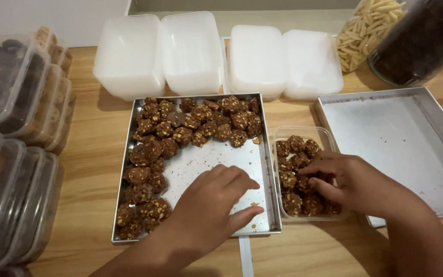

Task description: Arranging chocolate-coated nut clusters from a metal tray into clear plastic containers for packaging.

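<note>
A metal baking tray [269, 169] holds several round brown cookies [196, 123] with nut bits along its back and left sides. My left hand [211, 202] rests palm down on the tray's bare floor, fingers slightly apart, holding nothing I can see. A clear plastic container [329, 137] to the right of the tray is partly filled with the same cookies [296, 146]. My right hand [352, 182] reaches into that container, fingertips pinched on a cookie among the others.
An empty metal tray [396, 138] lies at the right. Several upturned white plastic containers [190, 51] line the back. Stacked filled clear containers [11, 128] stand at the left. Two jars, one of pale sticks [365, 28] and one dark [421, 41], stand at the back right.
</note>
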